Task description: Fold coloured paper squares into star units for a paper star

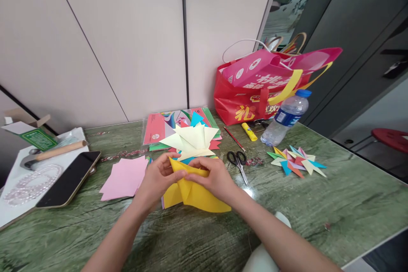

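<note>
A partly folded yellow paper [204,197] is held up between my two hands above the table. My left hand [161,176] pinches its pointed upper left part, thumb in front. My right hand [215,176] grips its upper edge, with the thumb close to the left thumb. Beneath it lie more yellow sheets [172,196], partly hidden. Folded cream paper pieces [191,140] rest on a pile just beyond my hands, with blue and red ones around them. Pink square sheets [124,178] lie left of my left hand.
Scissors [237,161], a red pencil [234,138] and a yellow glue stick [249,131] lie to the right. Farther off stand a bottle [285,117] and red bag [248,102]. Colourful paper stars [296,161] lie right; a phone [70,180] and hammer [52,153] left.
</note>
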`<state>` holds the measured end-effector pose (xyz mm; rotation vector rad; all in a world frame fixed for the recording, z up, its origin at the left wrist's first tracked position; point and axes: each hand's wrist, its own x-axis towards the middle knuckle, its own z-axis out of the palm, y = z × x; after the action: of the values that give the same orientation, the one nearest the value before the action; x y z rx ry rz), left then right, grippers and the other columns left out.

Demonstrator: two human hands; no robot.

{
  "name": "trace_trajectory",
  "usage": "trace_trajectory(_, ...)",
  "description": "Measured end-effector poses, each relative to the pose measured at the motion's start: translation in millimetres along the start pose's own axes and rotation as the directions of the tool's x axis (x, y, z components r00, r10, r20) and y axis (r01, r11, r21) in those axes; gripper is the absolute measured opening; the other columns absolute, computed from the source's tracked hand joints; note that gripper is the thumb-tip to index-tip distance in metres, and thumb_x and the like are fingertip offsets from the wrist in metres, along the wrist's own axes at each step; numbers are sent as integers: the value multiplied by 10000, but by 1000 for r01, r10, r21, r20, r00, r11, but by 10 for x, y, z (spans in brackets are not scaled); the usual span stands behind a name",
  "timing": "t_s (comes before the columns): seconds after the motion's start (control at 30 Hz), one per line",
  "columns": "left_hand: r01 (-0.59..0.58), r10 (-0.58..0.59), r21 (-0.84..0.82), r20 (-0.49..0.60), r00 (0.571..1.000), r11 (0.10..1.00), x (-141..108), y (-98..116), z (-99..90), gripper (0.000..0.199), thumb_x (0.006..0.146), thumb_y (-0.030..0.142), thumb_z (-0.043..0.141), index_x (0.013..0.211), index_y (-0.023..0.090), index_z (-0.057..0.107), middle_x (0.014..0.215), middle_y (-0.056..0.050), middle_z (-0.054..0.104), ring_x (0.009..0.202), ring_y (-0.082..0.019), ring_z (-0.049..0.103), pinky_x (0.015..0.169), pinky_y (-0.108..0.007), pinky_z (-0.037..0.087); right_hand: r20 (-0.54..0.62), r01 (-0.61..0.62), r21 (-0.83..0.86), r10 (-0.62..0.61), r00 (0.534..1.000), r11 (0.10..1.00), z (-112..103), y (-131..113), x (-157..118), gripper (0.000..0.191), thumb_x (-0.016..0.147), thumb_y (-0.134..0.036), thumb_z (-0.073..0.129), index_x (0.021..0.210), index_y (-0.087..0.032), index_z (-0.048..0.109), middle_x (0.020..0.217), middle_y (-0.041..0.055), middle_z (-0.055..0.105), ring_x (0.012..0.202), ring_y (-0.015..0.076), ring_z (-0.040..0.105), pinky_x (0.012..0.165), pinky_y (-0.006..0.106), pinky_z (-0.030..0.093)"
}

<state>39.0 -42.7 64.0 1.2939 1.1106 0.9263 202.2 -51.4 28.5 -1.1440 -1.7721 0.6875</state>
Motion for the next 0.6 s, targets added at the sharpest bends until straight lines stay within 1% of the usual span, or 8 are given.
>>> trace_trajectory(0.07,12,-12,8,24,1000,1000,-2,10,-10,461,563,251,735,971,187,530,779,-7,668,751,-164,620,652,-262,490,0,-35,0,35,999,999,7,35,-1,205,687,-366,666,813,-209,629,672,1,659,615,153,594,575,248,429)
trace_trajectory(0.13,41,-41,2,24,999,999,-3,13,-13,472,581,276,721,998,184,520,755,-13,675,690,-169,625,604,-272,491,-10,-44,-4,44,999,999,12,57,-5,222,687,-371,665,837,-211,629,644,-3,649,585,148,585,556,242,427)
trace_trajectory(0.27,50,-50,-43,5,999,998,-10,15,-3,459,612,285,700,1009,179,496,716,-11,680,625,-156,618,554,-261,486,-29,19,-7,-19,999,1000,-4,29,-7,165,730,-332,630,846,-215,634,748,12,679,669,153,612,622,250,441)
trace_trajectory(0.37,35,-36,-62,-11,999,997,-18,27,0,432,615,270,703,981,181,490,685,3,675,595,-142,611,547,-252,487,-11,42,27,-42,999,999,-31,-18,-2,234,682,-329,675,879,-210,630,840,19,686,758,169,622,684,263,448)
trace_trajectory(0.43,26,-27,-69,-12,1000,997,-21,35,-2,409,618,263,704,957,183,489,669,13,670,583,-135,608,542,-244,487,8,12,68,-13,1000,998,-42,-31,2,277,653,-314,699,897,-204,627,858,19,686,773,174,622,698,269,452)
trace_trajectory(0.6,9,-11,-54,-29,1000,999,-24,53,5,370,637,232,696,941,178,491,656,20,671,583,-114,608,528,-200,477,11,-71,121,70,997,990,-43,-8,10,200,668,-266,682,846,-190,632,801,20,685,731,169,615,676,270,460)
